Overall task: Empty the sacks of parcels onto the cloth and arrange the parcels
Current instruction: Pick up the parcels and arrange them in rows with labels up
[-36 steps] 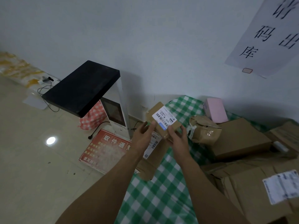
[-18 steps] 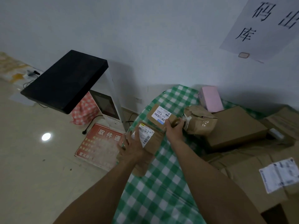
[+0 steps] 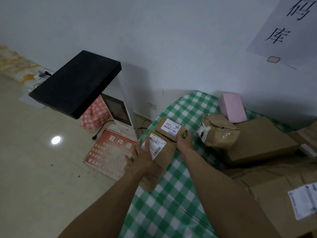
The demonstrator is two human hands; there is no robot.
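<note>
**K:** What does the head cam show on the far left?

**M:** A white kiosk (image 3: 126, 103) with a black slab top stands on the tiled floor. A red checked bag (image 3: 96, 115) sits behind it. A red floor sign (image 3: 109, 152) lies flat by its foot, just beside the cloth edge.

**K:** And the hands?

**M:** The person's left hand (image 3: 142, 157) lies flat with its fingers spread. It presses on the near-left side of the long parcel (image 3: 165, 152) and partly covers the label. That parcel lies along the left edge of the green checked cloth (image 3: 171, 212). The small parcel (image 3: 169, 129) sits label up at its far end, touching it (can't tell if it overlaps). The right hand (image 3: 184, 141) grips the small parcel's near-right corner, with the thumb curled over the top.

**K:** What's to the right of that?

**M:** A crumpled paper parcel (image 3: 219, 133) is on the cloth near the right hand but apart from it. A pink box (image 3: 233, 107) stands behind it against the wall. A flat carton (image 3: 262, 141) touches the crumpled parcel's right side. More cartons are piled beyond, and the nearest one (image 3: 274, 203) has a white label facing up. A paper sheet (image 3: 288, 31) with large characters hangs on the wall at top right.
</note>
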